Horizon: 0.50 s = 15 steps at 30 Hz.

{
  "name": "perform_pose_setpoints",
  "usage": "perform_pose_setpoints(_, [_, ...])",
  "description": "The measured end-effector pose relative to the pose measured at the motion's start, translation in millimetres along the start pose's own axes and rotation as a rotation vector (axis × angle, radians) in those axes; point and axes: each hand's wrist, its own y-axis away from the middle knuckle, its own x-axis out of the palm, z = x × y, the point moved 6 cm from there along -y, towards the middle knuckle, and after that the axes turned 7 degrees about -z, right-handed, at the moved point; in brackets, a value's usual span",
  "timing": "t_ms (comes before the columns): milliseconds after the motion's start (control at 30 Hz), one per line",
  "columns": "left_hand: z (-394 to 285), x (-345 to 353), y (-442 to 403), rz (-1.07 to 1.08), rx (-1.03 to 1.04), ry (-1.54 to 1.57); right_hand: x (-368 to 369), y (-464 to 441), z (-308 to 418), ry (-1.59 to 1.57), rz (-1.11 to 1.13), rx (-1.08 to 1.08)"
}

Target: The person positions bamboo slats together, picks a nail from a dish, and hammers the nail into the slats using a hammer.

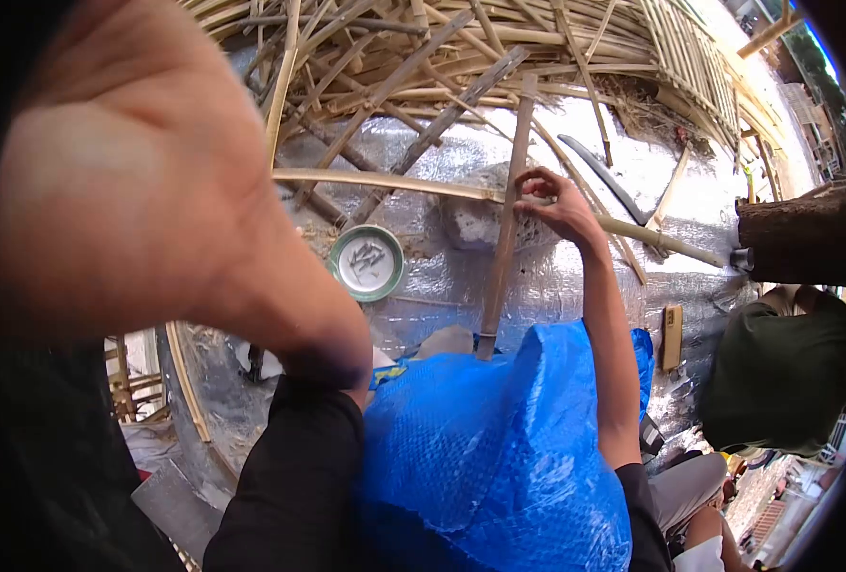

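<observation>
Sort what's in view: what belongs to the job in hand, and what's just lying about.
Seemingly in the job:
brown strip at the right hand
pale strip meeting it
rough block beneath
bowl of small grey pieces

Apparently just lying about:
heaped bamboo
long blade
tan rectangular object

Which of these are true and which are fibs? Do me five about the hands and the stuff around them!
1. The left hand is closer to the camera than the right hand. True.
2. The big plastic sheet is red. False: the sheet is blue.
3. The bowl has small things in it. True.
4. The long blade is inside the bowl. False: the blade lies on the silvery floor.
5. The brown strip passes across the pale block. True.
</observation>
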Motion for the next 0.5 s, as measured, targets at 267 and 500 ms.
perform_pose_setpoints(267, [127.2,-46.0,264.8,0.369,-0.923,-0.580,3.4,-5.2,-1.3,0.141,-0.007,-0.028])
perform_pose_setpoints(500, [149.8,-33.4,364.8,0.592,-0.997,-0.494,4.5,-6.4,-3.1,0.063,0.001,0.067])
